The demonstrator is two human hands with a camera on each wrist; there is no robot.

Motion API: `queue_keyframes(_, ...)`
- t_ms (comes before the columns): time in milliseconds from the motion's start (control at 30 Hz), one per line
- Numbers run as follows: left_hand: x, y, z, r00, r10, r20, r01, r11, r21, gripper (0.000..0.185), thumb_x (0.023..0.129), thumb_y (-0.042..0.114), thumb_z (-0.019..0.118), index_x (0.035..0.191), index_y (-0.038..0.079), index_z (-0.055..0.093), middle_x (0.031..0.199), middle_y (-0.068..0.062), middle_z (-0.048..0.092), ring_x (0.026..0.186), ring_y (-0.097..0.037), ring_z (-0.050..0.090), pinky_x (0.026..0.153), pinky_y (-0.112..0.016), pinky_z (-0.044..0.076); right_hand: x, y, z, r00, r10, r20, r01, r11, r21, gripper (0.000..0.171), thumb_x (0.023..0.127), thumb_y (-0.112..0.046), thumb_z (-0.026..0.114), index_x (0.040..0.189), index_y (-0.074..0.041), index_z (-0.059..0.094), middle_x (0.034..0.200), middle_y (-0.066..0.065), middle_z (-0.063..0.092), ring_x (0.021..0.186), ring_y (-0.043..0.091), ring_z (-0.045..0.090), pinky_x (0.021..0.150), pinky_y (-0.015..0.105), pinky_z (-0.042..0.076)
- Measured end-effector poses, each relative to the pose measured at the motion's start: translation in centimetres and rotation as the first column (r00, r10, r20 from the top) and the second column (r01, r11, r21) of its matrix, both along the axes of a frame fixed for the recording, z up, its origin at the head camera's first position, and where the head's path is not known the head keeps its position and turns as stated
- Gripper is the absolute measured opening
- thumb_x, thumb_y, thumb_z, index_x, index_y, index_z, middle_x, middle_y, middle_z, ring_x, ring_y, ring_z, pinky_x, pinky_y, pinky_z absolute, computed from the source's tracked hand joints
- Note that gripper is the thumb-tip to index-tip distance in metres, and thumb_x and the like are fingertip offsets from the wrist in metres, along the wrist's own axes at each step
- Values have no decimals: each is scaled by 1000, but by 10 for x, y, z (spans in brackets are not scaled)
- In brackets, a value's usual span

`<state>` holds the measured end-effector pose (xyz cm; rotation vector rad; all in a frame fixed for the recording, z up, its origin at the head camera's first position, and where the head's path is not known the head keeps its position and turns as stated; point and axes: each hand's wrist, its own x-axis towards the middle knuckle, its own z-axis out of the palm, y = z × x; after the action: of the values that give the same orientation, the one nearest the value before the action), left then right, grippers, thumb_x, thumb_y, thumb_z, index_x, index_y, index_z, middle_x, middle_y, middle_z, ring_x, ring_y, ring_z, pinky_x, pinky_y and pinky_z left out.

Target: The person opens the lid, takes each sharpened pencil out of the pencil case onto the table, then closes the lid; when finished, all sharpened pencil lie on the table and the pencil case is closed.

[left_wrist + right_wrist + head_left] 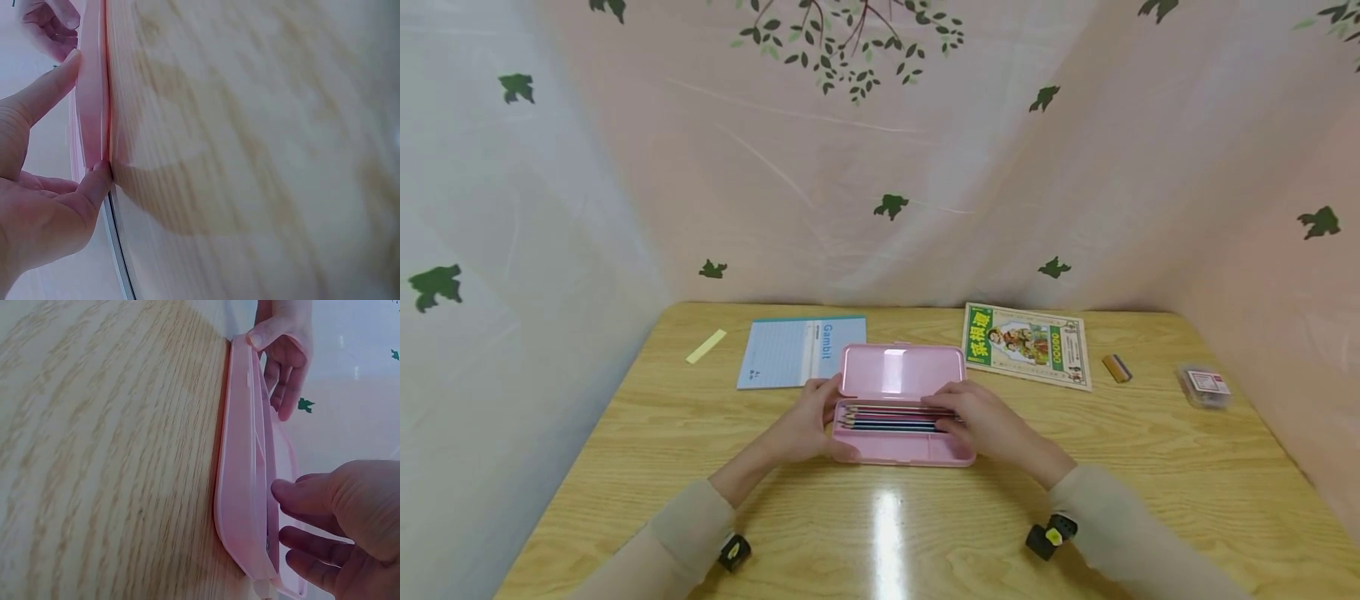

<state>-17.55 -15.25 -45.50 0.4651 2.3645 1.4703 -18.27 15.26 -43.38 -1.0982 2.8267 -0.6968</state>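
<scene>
A pink pencil case (880,451) lies on the table with its lid (868,371) raised at the back. Several pencils (887,417) lie side by side in its rear compartment, points to the left. My left hand (808,425) holds the case's left end, thumb at the front corner and fingers toward the back. Over the right end of the pencils is my right hand (988,421); in the right wrist view its thumb and fingers (312,547) are bent loosely and apart at the case's opening, with nothing visible between them. The pencils' right ends are hidden under that hand.
Behind the case lie a blue notebook (782,354) on the left and an illustrated booklet (1030,346) on the right. A pale yellow strip (706,347) is far left. A small brown and blue block (1117,367) and a clear box (1206,387) lie right.
</scene>
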Motion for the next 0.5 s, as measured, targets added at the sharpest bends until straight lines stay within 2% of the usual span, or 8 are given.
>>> queue_keyframes(300,0,2,1,1000,2,5,-2,1000,5,120,67,10,97,162,11,23,142,-14,33,134,-29,38,114,-42,32,-1,-5,1,1000,7,12,-7,1000,23,27,90,-1,75,116,-7,76,107,4,72,100,21,61,89,41,51)
queue_keyframes(500,0,3,3,999,5,-35,-7,999,-42,117,65,13,98,160,13,30,140,-13,36,132,-29,32,115,-47,31,-2,-7,0,1000,21,1,-21,999,38,29,89,1,75,117,-6,76,107,4,73,100,21,60,89,42,50)
